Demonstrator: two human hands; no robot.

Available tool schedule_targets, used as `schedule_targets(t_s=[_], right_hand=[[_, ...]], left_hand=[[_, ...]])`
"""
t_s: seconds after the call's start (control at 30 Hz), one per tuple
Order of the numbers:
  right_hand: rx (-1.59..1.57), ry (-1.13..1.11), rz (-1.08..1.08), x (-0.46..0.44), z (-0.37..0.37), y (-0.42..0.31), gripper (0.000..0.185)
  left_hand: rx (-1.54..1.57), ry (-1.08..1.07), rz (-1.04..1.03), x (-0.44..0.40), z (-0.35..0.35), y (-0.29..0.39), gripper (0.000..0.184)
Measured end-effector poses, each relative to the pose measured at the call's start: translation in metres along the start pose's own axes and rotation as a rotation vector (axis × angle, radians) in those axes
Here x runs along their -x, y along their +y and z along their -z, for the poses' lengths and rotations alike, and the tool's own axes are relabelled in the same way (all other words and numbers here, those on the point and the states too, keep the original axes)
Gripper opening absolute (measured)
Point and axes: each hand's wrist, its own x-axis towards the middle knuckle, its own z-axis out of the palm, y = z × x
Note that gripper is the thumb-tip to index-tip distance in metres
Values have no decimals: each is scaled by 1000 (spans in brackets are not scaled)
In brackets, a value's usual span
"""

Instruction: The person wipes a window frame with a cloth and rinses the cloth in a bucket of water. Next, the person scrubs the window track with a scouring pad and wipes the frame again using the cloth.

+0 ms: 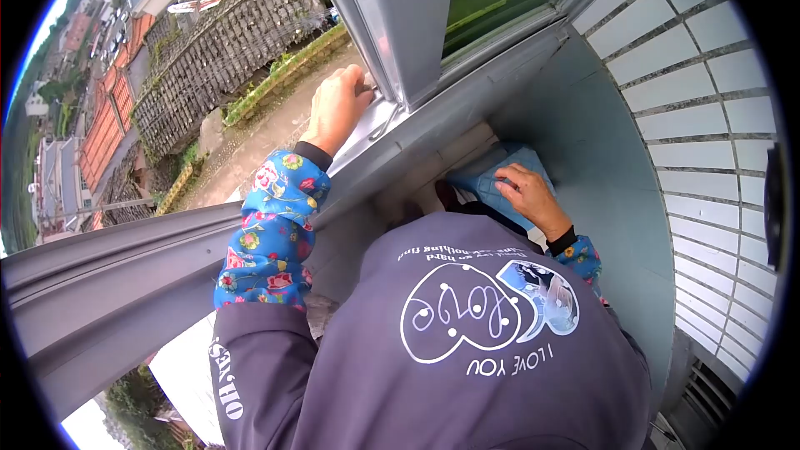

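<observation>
Smock, left hand at window frame

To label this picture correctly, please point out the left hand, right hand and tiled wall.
Left hand point(333, 107), head view, its back.
Right hand point(533, 202), head view, its back.
Tiled wall point(668, 85), head view, one white tile.

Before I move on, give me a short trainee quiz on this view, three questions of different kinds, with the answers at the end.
1. True or false: the left hand is at the lower end of the grey window post.
2. Multiple choice: what pattern is on the blue lower part of the left sleeve?
a) stripes
b) flowers
c) checks
3. Fill in the blank: the hand nearer the white tiled wall is the ____ one.

Key: 1. True. 2. b. 3. right.
</observation>
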Motion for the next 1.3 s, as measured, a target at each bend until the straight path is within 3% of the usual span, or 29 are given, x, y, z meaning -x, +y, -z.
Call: schedule_targets(t_s=[0.2, 0.47, 0.57, 0.73, 0.9, 0.97, 1.17, 1.3], right_hand=[[-28, 41, -1, 9, -5, 12, 14], [-25, 122, -34, 27, -8, 26, 15], [-129, 180, -124, 39, -11, 32, 17], [-135, 154, -129, 37, -16, 38, 18], [-124, 79, -110, 17, -11, 37, 16], [-166, 107, -135, 12, -9, 37, 15], [-152, 95, -134, 6, -9, 45, 16], [-188, 147, -149, 6, 2, 39, 16]], left_hand=[[0, -255, -94, 11, 28, -3, 25], [-11, -351, -185, -13, 30, -3, 22], [-30, -291, -276, -15, 25, 13, 22], [-103, -215, -195, -8, 14, 7, 19], [-275, -505, -30, 18, 56, -15, 19], [-180, -390, -137, 35, 60, -25, 17], [-143, -170, -159, 21, 27, -14, 10], [-80, -125, 52, 6, 9, -3, 9]])
